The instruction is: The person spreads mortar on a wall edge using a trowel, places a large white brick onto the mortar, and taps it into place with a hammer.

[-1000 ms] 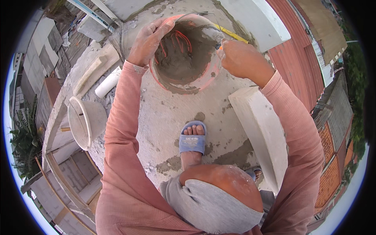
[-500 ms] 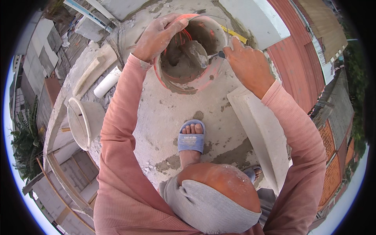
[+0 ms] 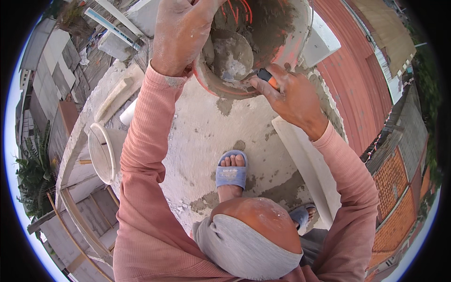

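Note:
An orange bucket [image 3: 287, 55], smeared with grey mortar, is at the top of the view with its mouth toward me; its far part is cut off by the picture's edge. My left hand [image 3: 182, 36] is closed on the bucket's left rim, its fingertips partly out of view. In my right hand [image 3: 297, 96] is a trowel [image 3: 233, 57], held by its black and orange handle near the bucket's near rim. The blade lies inside the bucket, coated with grey mortar. More wet mortar [image 3: 268, 23] clings to the inner wall.
Below the bucket is a mortar-spotted concrete surface [image 3: 202, 141] where my sandalled foot [image 3: 231, 171] stands. A pale block [image 3: 305, 164] lies to the right. On the left are a white bucket [image 3: 101, 152], pipes [image 3: 112, 28] and a drop beyond the edge. Red metal roofing [image 3: 352, 89] lies right.
The bucket has come nearer and tipped toward me, my left hand moving up with it. My right hand has moved slightly down and right, and the trowel blade now lies near the bucket's near-left side.

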Motion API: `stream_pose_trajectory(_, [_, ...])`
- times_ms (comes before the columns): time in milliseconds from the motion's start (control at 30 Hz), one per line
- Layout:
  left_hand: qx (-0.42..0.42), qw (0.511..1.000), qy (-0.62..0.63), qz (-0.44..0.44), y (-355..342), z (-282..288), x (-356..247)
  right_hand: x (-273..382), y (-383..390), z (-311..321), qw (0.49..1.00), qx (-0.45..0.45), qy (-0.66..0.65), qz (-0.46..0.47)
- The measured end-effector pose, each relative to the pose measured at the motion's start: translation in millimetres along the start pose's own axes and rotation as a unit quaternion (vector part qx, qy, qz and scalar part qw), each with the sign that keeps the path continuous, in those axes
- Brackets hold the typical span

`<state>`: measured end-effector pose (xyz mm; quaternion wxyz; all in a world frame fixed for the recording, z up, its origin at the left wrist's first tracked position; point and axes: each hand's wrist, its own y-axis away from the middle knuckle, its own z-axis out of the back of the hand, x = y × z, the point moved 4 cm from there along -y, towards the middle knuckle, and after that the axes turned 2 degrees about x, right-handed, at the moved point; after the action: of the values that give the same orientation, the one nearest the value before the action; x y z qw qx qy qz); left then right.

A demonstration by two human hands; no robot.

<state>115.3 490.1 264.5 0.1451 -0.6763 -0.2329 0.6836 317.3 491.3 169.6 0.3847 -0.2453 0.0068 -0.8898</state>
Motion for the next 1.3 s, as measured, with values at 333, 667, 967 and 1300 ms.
stream_pose_trajectory(333, [-0.206,0.976,0.05,0.045,18.0,22.8,59.1,-34.5,26.1,6.2,0.914,0.008,-0.327,-0.239])
stream_pose_trajectory(667, [-0.25,0.95,0.16,0.095,41.6,-17.0,101.2,-99.7,64.0,51.6,0.913,-0.112,-0.234,-0.316])
stream_pose_trajectory(967, [-0.31,0.93,0.117,0.158,120.9,40.7,125.1,-232.4,177.6,80.8,0.913,0.065,-0.019,-0.403])
stream_pose_trajectory(1300, [-0.321,0.916,0.151,0.188,155.7,49.6,134.4,-303.2,98.9,53.7,0.887,0.261,0.111,-0.364])
